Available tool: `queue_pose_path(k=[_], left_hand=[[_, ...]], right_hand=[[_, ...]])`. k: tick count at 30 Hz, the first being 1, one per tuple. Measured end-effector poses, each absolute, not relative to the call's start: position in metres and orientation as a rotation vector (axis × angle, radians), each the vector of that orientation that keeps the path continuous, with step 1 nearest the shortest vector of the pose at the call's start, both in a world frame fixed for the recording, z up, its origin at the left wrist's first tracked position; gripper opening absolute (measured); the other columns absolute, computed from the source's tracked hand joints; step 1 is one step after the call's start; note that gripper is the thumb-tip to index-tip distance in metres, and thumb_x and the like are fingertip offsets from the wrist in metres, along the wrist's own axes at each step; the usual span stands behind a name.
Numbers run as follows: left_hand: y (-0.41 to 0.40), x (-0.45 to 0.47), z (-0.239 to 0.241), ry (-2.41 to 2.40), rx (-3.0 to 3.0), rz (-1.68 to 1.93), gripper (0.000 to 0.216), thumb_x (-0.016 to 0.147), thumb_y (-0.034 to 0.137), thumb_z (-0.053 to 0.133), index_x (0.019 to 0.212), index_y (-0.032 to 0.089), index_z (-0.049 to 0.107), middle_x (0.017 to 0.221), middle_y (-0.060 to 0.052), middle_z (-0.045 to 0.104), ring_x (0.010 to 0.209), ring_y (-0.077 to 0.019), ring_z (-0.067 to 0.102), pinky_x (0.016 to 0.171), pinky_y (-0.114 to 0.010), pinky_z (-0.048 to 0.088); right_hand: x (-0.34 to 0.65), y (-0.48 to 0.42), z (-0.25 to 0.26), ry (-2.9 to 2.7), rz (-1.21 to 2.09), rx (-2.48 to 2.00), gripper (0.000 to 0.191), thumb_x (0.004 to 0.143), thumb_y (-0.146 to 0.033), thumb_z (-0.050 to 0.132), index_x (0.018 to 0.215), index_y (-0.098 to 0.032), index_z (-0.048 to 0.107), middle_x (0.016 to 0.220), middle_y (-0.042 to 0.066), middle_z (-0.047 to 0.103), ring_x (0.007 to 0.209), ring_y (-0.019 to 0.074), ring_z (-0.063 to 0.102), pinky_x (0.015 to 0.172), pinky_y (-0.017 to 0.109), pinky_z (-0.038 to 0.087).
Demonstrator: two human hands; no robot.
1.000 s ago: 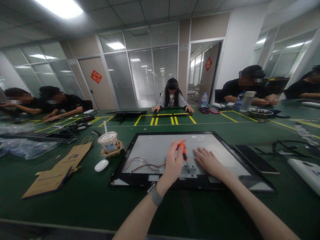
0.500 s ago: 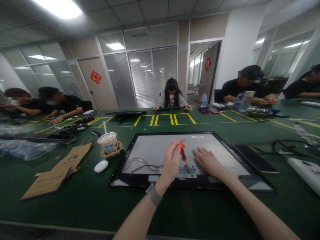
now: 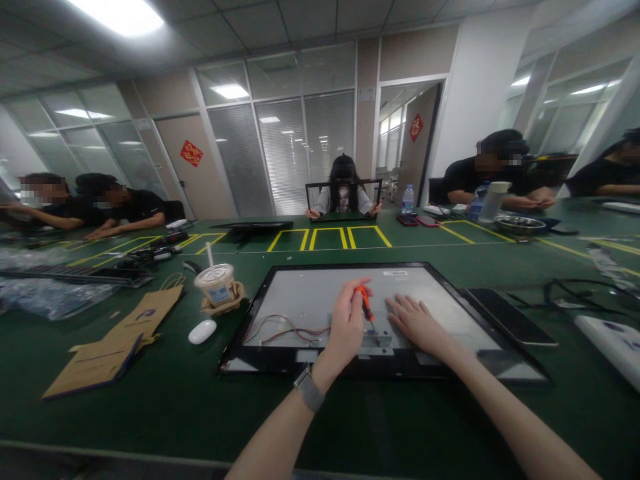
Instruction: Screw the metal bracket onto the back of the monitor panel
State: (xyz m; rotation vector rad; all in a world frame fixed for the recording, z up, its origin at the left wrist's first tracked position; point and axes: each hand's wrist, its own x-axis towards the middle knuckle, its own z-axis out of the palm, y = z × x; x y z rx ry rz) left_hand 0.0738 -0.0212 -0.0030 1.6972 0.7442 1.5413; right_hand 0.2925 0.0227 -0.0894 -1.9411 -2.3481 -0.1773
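Observation:
A flat display panel (image 3: pixel 295 293) with a black frame and pale grey back lies in front of me. My left hand (image 3: pixel 347 323), with a watch on its wrist, is closed around an orange and black screwdriver (image 3: pixel 367 305). The screwdriver's shaft points down, its tip at a small metal bracket (image 3: pixel 383 343) near the panel's front edge. Flat on the panel, to the right of the bracket, rests my right hand (image 3: pixel 415 322), fingers spread and holding nothing. Thin coloured wires (image 3: pixel 285 331) lie on the panel's left part.
On the left are an iced drink cup (image 3: pixel 216 285), a white mouse (image 3: pixel 203 332) and a brown paper bag (image 3: pixel 115 343). A black phone-like slab (image 3: pixel 510 317) and a white device (image 3: pixel 613 347) lie right. Across the green table, a person (image 3: pixel 343 190) holds a black frame (image 3: pixel 370 181).
My left hand and the screwdriver have shifted very slightly; my right hand stays flat. The person opposite has raised a black frame upright. At far left, another person's head has moved right.

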Motion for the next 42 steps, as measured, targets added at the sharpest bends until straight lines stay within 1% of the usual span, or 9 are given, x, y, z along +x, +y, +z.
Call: queue_pose_path(k=[4,7,10,15,21,28,33,39,42], left_hand=[[-0.0209,0.0733,-0.0017,0.747,1.712,1.551,0.029,0.1,0.038,0.05,0.109,0.019,0.07,0.102,-0.008,0.063,0.096,-0.0196,0.061,0.09,-0.034,0.049],[-0.0223,0.0734,0.0005,0.791,1.758,1.577,0.024,0.093,0.039,0.063,0.102,0.021,0.074,0.099,-0.005,0.055,0.088,-0.0174,0.058,0.081,-0.031,0.052],[-0.0232,0.0736,0.0014,0.795,1.75,1.576,0.025,0.097,0.037,0.056,0.108,0.021,0.073,0.095,-0.004,0.054,0.084,-0.0162,0.058,0.078,-0.029,0.051],[-0.0222,0.0737,-0.001,0.735,1.694,1.535,0.035,0.104,0.03,0.038,0.123,0.019,0.065,0.1,-0.007,0.063,0.095,-0.0181,0.06,0.091,-0.033,0.047],[-0.0235,0.0742,-0.0004,0.786,1.765,1.584,0.023,0.095,0.035,0.06,0.106,0.021,0.074,0.099,-0.005,0.055,0.088,-0.0166,0.058,0.087,-0.031,0.048],[-0.0221,0.0752,-0.0022,0.736,1.719,1.568,0.036,0.103,0.035,0.042,0.124,0.019,0.066,0.1,-0.007,0.062,0.094,-0.0178,0.059,0.088,-0.031,0.048],[-0.0207,0.0759,-0.0048,0.723,1.645,1.558,0.036,0.103,0.035,0.042,0.128,0.019,0.064,0.102,-0.007,0.064,0.092,-0.0177,0.06,0.085,-0.03,0.049],[-0.0226,0.0745,-0.0033,0.813,1.744,1.632,0.015,0.089,0.031,0.068,0.096,0.021,0.076,0.089,-0.002,0.054,0.083,-0.0162,0.055,0.085,-0.031,0.048],[-0.0238,0.0747,-0.0032,0.821,1.724,1.623,0.02,0.092,0.034,0.063,0.1,0.021,0.076,0.093,-0.003,0.054,0.084,-0.0165,0.055,0.085,-0.032,0.049]], right_hand=[[0.2943,0.0246,-0.0945,-2.32,-0.189,-1.92,0.054,0.101,-0.04,0.03,0.15,-0.024,0.047,0.156,0.016,0.045,0.143,0.0365,0.041,0.113,0.061,0.034],[0.2936,0.0245,-0.0952,-2.317,-0.205,-1.934,0.054,0.101,-0.04,0.03,0.15,-0.023,0.046,0.157,0.016,0.045,0.143,0.0368,0.041,0.113,0.06,0.034],[0.2922,0.0232,-0.0925,-2.329,-0.209,-1.955,0.054,0.102,-0.039,0.031,0.151,-0.022,0.045,0.157,0.016,0.044,0.143,0.0373,0.041,0.113,0.059,0.034],[0.2915,0.0212,-0.0876,-2.356,-0.212,-1.954,0.054,0.102,-0.039,0.029,0.151,-0.023,0.045,0.157,0.015,0.044,0.143,0.0367,0.041,0.113,0.06,0.035],[0.2918,0.0218,-0.0883,-2.338,-0.19,-1.955,0.055,0.102,-0.04,0.031,0.151,-0.021,0.046,0.157,0.016,0.044,0.143,0.0376,0.041,0.113,0.059,0.034],[0.295,0.0251,-0.0947,-2.336,-0.193,-1.918,0.055,0.102,-0.041,0.03,0.151,-0.023,0.046,0.156,0.016,0.045,0.142,0.0373,0.042,0.112,0.062,0.034],[0.2938,0.0244,-0.0948,-2.326,-0.203,-1.934,0.054,0.102,-0.041,0.031,0.151,-0.024,0.045,0.157,0.016,0.044,0.143,0.037,0.042,0.113,0.06,0.034],[0.29,0.0211,-0.089,-2.354,-0.231,-1.967,0.055,0.102,-0.038,0.031,0.152,-0.02,0.044,0.157,0.017,0.043,0.144,0.0383,0.04,0.113,0.059,0.035],[0.2896,0.0207,-0.0882,-2.358,-0.225,-1.967,0.055,0.102,-0.038,0.03,0.152,-0.02,0.044,0.157,0.017,0.043,0.144,0.0385,0.04,0.113,0.059,0.034]])
